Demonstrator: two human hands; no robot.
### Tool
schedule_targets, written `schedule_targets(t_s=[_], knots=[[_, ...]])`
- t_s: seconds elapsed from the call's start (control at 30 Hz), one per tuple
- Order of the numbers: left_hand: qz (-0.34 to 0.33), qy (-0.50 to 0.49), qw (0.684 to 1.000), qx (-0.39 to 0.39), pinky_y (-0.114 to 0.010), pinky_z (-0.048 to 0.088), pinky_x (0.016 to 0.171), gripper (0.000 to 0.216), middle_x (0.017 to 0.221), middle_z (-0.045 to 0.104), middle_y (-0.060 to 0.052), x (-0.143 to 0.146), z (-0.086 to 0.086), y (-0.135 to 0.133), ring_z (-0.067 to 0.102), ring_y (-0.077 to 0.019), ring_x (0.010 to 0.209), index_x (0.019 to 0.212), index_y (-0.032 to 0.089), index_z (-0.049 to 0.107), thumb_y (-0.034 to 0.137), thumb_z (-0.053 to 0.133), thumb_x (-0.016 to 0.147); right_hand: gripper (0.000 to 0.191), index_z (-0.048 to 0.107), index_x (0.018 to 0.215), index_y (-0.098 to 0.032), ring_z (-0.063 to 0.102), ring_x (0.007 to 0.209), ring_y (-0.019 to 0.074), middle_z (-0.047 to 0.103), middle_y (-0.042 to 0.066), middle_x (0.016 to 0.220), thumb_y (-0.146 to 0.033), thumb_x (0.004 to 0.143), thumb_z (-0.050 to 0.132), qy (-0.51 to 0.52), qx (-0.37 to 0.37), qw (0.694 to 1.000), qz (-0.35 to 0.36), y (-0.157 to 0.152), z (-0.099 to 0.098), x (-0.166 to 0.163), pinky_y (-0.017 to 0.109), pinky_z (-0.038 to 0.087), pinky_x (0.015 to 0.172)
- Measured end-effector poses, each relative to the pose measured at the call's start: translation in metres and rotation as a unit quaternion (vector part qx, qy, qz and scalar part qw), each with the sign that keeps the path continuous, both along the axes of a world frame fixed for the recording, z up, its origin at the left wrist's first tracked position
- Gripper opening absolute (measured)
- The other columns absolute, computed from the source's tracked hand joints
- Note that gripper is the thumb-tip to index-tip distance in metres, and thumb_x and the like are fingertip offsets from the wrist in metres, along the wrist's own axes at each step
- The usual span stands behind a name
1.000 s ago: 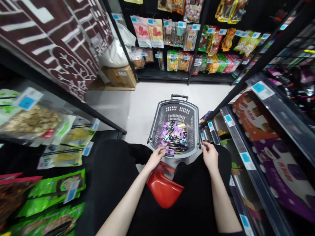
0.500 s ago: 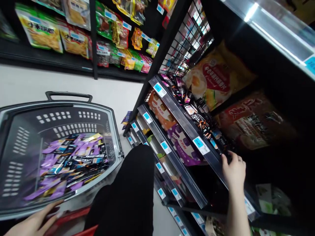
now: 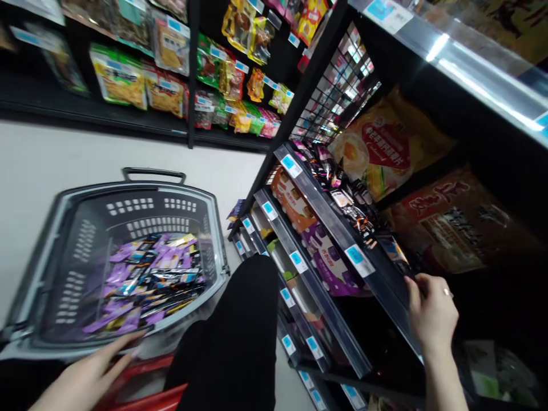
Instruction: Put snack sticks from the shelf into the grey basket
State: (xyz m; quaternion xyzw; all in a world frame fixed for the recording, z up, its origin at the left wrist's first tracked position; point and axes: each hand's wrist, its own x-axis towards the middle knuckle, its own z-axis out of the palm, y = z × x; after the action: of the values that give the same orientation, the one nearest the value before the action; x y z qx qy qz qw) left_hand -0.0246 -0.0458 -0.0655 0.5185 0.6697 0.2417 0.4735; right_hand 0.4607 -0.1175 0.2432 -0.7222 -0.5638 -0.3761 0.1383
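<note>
A grey shopping basket (image 3: 77, 268) stands on the floor at left, with a heap of purple, black and gold sachets (image 3: 162, 268) in it. My left hand (image 3: 94, 365) lies at its near rim, fingers stretched out and a little apart, fingertips touching the edge. On the dark shelf at right, my right hand (image 3: 434, 308) is closed, thumb and fingers bent together at the end of a black and blue sachet (image 3: 394, 251). Its far fingers are hidden. More small dark sachets (image 3: 355, 211) lie in a pile further along that shelf.
Price-tagged shelf edges (image 3: 317, 205) slope down the right side, with a purple carton (image 3: 327, 260) one level lower. Large food bags (image 3: 385, 145) stand behind the pile. My black-clad knee (image 3: 244, 308) is between basket and shelves. Red bars (image 3: 149, 394) show at the bottom.
The whole view has shifted, so basket and shelves appear further right. My right hand has moved slightly nearer along the shelf, the black and blue sachet with it. My left hand stays at the rim.
</note>
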Motion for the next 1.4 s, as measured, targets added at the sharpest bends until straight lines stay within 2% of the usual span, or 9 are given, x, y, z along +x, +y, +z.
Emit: schedule_targets(t_s=[0.1,0.17,0.3,0.43,0.57,0.63,0.8,0.9,1.4], knots=[[0.001,-0.164,0.985,-0.051,-0.044,0.043,0.093,0.043,0.098,0.072,-0.003,0.014,0.054,-0.007,0.060,-0.0323,0.102,0.086,0.027,0.068,0.056,0.065,0.054,0.006,0.059,0.085,-0.018,0.057,0.072,0.0200,0.061,0.007,0.074,-0.020,0.082,0.056,-0.048,-0.004,0.978,0.203,0.018,-0.030,-0.070,0.031,0.045,0.066],[-0.006,-0.343,0.932,-0.119,-0.044,0.049,0.083,0.055,0.097,0.070,-0.009,0.021,0.077,-0.016,0.064,-0.0303,0.092,0.100,0.022,0.063,0.060,0.063,0.061,0.012,0.062,0.085,-0.021,0.057,0.072,0.0195,0.062,0.005,0.071,-0.012,0.078,0.059,-0.061,-0.032,0.932,0.356,0.034,-0.064,-0.120,0.032,0.047,0.069],[-0.008,-0.578,0.810,-0.103,-0.046,0.053,0.073,0.079,0.106,0.064,-0.015,0.017,0.084,-0.035,0.063,-0.0316,0.093,0.129,0.023,0.039,0.062,0.061,0.065,0.015,0.065,0.078,-0.025,0.057,0.068,0.0170,0.063,0.001,0.068,-0.010,0.076,0.060,-0.085,-0.039,0.810,0.579,0.063,-0.139,-0.213,0.033,0.048,0.071],[0.091,-0.548,0.831,-0.038,-0.031,0.056,0.056,0.069,0.110,0.058,-0.012,0.000,0.078,-0.043,0.066,-0.0247,0.080,0.128,0.026,0.036,0.037,0.069,0.068,0.015,0.065,0.079,-0.022,0.055,0.068,0.0144,0.063,0.001,0.072,-0.009,0.079,0.057,-0.039,-0.046,0.729,0.682,0.077,-0.191,-0.275,0.035,0.045,0.079],[0.191,-0.454,0.870,0.024,-0.028,0.057,0.054,0.051,0.113,0.054,-0.008,-0.010,0.070,-0.040,0.063,-0.0177,0.077,0.111,0.022,0.050,0.024,0.072,0.065,0.019,0.064,0.096,-0.023,0.052,0.096,0.0249,0.060,0.009,0.099,-0.023,0.077,0.063,0.219,-0.134,0.767,0.588,0.084,-0.221,-0.290,0.051,0.038,0.091],[0.205,-0.421,0.883,0.036,-0.031,0.058,0.056,0.048,0.109,0.057,-0.006,-0.011,0.065,-0.038,0.063,-0.0168,0.075,0.106,0.021,0.053,0.026,0.073,0.063,0.034,0.059,0.106,-0.021,0.047,0.109,0.0316,0.051,0.014,0.116,-0.033,0.075,0.064,0.389,-0.187,0.747,0.506,0.087,-0.235,-0.286,0.055,0.039,0.090],[0.206,-0.393,0.896,0.019,-0.033,0.057,0.063,0.038,0.094,0.066,-0.006,-0.005,0.059,-0.032,0.067,-0.0184,0.069,0.093,0.014,0.063,0.029,0.075,0.060,0.043,0.053,0.113,-0.022,0.063,0.083,0.0228,0.056,0.010,0.111,-0.037,0.075,0.063,0.738,-0.314,0.474,0.364,0.096,-0.260,-0.270,0.043,0.055,0.072],[0.200,-0.388,0.900,0.002,-0.035,0.057,0.062,0.038,0.093,0.069,-0.008,0.000,0.058,-0.030,0.068,-0.0221,0.068,0.091,0.013,0.065,0.031,0.076,0.059,0.043,0.059,0.104,-0.020,0.065,0.069,0.0206,0.064,0.006,0.093,-0.034,0.065,0.074,0.787,-0.354,0.393,0.316,0.100,-0.263,-0.267,0.040,0.057,0.067],[0.206,-0.371,0.905,-0.009,-0.027,0.057,0.048,0.032,0.128,0.053,-0.016,0.001,0.059,-0.027,0.070,-0.0238,0.067,0.074,0.010,0.067,0.031,0.077,0.054,0.024,0.064,0.072,-0.019,0.067,0.059,0.0207,0.064,0.000,0.071,-0.038,0.062,0.075,0.791,-0.392,0.382,0.272,0.105,-0.256,-0.271,0.032,0.056,0.056]])
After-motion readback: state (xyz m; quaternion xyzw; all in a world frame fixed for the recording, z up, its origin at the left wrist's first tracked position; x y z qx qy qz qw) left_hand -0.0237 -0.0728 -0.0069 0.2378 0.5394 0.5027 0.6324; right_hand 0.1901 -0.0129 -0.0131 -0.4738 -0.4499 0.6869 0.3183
